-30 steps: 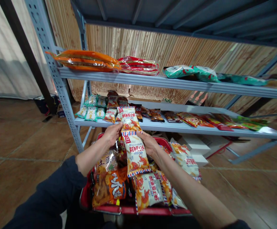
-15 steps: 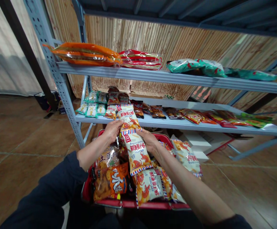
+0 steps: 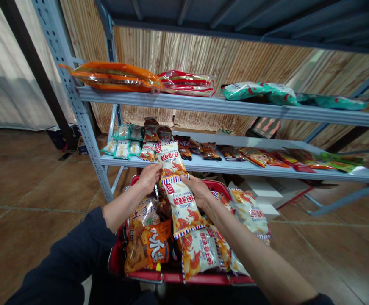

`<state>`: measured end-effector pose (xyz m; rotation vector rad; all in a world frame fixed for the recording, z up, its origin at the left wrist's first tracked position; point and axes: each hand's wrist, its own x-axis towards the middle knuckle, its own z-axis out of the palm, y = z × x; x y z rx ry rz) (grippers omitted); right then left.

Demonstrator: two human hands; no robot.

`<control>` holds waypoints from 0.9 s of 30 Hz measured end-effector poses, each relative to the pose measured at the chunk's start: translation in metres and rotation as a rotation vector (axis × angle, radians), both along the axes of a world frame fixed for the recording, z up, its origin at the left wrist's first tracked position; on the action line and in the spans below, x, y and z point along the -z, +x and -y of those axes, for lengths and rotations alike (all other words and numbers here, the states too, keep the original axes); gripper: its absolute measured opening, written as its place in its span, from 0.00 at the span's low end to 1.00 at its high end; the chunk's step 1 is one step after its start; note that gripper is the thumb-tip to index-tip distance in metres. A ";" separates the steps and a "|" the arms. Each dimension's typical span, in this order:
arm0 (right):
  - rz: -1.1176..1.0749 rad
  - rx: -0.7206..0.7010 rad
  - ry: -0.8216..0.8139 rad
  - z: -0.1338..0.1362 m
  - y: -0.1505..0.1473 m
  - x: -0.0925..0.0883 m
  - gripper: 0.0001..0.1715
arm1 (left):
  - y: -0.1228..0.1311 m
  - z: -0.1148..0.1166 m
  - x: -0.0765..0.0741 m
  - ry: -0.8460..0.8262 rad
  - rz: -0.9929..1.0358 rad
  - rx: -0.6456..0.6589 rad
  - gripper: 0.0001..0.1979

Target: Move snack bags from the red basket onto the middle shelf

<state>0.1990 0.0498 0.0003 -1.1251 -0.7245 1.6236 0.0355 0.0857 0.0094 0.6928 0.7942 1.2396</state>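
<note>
While my bare forearms reach forward, one on each side, a red basket (image 3: 209, 279) full of snack bags sits below them. Nearest in it are an orange bag (image 3: 148, 248) on the left and a white prawn-snack bag (image 3: 200, 252) beside it; a clear potato-chip bag (image 3: 144, 212) lies behind the orange one.

Above the basket I hold two white packets end to end, meeting at a striped edge; whether they are joined, I cannot tell. The fingers of my right hand (image 3: 200, 192) are closed on the top right of the lower packet (image 3: 187, 207), by that edge. The fingers of my left hand (image 3: 149, 178) pinch the left side of the upper packet (image 3: 171, 159), which tilts away toward the shelving.

Beyond, the lower shelf (image 3: 133, 161) carries green-and-white packets (image 3: 122, 148) at left, then brown, red and green ones. The higher shelf (image 3: 184, 99) bears orange, red and turquoise bags. Farthest back hangs a wood-patterned curtain (image 3: 203, 53).
</note>
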 end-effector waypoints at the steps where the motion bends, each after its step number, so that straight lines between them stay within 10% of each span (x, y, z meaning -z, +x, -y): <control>1: -0.011 -0.002 0.003 0.000 0.000 0.000 0.07 | -0.001 0.000 0.001 0.013 0.008 0.023 0.07; 14: -0.062 -0.054 0.021 0.000 0.005 0.004 0.11 | -0.004 -0.005 0.013 0.094 -0.021 0.165 0.11; 27: -0.038 -0.043 -0.015 0.000 0.004 0.000 0.09 | 0.006 0.006 -0.012 0.002 -0.027 0.070 0.05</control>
